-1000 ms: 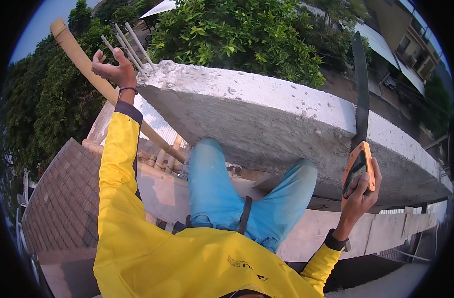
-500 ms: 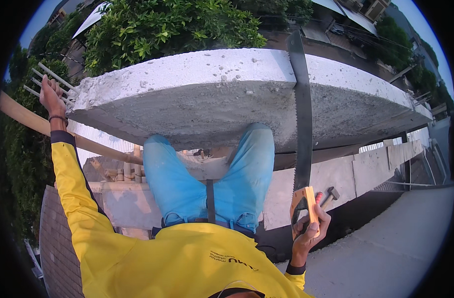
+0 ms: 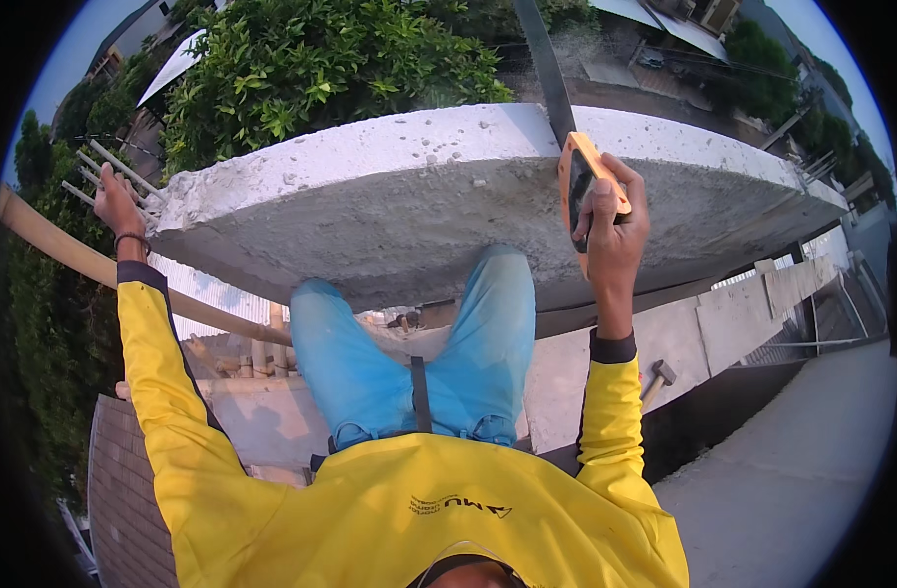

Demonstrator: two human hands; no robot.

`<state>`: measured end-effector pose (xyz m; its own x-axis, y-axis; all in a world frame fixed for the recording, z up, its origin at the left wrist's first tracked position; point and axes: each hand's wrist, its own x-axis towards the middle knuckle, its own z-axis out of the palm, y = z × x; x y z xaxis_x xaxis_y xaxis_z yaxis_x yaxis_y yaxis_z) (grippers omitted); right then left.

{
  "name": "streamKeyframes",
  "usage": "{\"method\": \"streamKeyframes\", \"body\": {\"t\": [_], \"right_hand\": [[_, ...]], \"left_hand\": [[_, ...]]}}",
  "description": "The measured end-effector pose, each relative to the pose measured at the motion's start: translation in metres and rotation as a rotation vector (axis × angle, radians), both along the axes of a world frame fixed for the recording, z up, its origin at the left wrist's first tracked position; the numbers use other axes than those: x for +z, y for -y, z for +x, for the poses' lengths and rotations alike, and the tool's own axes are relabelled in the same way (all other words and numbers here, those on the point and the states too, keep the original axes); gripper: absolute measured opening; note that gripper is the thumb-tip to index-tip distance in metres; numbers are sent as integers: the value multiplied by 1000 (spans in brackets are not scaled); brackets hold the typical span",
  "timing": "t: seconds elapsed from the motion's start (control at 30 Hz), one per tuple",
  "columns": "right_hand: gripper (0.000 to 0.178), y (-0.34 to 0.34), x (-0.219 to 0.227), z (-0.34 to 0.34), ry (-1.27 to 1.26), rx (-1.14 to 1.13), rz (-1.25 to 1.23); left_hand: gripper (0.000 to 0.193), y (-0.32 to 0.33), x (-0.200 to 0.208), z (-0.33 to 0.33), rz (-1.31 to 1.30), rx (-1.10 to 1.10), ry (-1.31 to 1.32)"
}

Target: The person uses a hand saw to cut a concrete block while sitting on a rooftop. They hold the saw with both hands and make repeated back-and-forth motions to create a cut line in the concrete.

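My right hand (image 3: 615, 220) is wrapped round the orange handle of a handsaw (image 3: 547, 64). Its dark blade crosses the white top of a long pale slab (image 3: 370, 147) and points away over the far edge. The teeth's depth in the slab cannot be made out. At the slab's left end, my left hand (image 3: 120, 208) is closed on one of several rebar rods (image 3: 110, 157) jutting out there. The slab's near face is rough and grey, and my knees are up against it.
A hammer (image 3: 657, 380) lies on the grey boards (image 3: 703, 328) at my right. A curved wooden pole (image 3: 66, 245) runs below my left hand. Leafy trees (image 3: 341, 59) and roofs stand beyond the slab. A tiled roof (image 3: 120, 470) lies lower left.
My right hand has pushed the saw forward, away from me, so the handle is now close to the slab. My left hand stays at the rods; the view has shifted slightly.
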<state>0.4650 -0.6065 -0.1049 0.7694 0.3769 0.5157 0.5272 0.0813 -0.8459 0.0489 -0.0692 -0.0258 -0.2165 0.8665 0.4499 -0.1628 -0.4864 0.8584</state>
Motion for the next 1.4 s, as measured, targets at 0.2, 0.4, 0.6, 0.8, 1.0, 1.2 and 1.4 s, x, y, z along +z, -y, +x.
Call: {"method": "streamKeyframes", "body": {"t": [0.2, 0.4, 0.6, 0.8, 1.0, 1.2, 1.4], "right_hand": [[26, 17, 21, -4, -5, -17, -111], [29, 171, -51, -137, -196, -128, -167], [27, 102, 9, -105, -47, -49, -102], [30, 7, 4, 14, -3, -20, -108], [28, 157, -33, -149, -135, -250, -209], [28, 58, -3, -79, -131, -142, -127], [29, 34, -34, -9, -52, -69, -105]], "left_hand": [[37, -2, -2, -3, 9, 22, -29], [38, -12, -3, -12, -25, -17, 14], [34, -19, -5, -8, 3, 103, 55], [35, -16, -5, -10, 25, 49, 6], [29, -28, -10, -20, -2, 32, 54], [30, -31, -9, -14, 9, 102, 61], [34, -14, -4, -7, -11, 68, 15]]}}
